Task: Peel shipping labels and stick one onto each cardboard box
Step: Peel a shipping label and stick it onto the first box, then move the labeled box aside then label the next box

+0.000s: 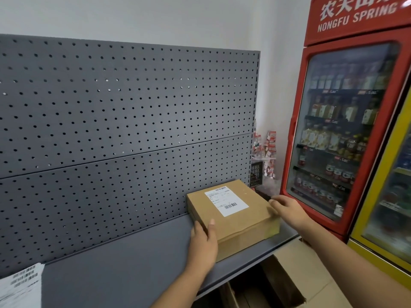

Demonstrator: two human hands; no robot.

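Observation:
A flat brown cardboard box (pixel 240 221) lies on the grey shelf (pixel 124 270) at its right end, against the pegboard. A white shipping label (pixel 226 201) with barcodes is stuck on its top face. My left hand (pixel 203 243) grips the box's near left corner, thumb on top. My right hand (pixel 287 208) rests with straight fingers against the box's right edge. A sheet of shipping labels (pixel 20 285) lies at the shelf's far left.
A grey pegboard (pixel 124 121) backs the shelf. A red drinks fridge (pixel 347 121) stands to the right, with a yellow one (pixel 387 196) beside it. Open cardboard boxes (pixel 287 278) sit below the shelf. A black crate (pixel 258 172) is behind the box.

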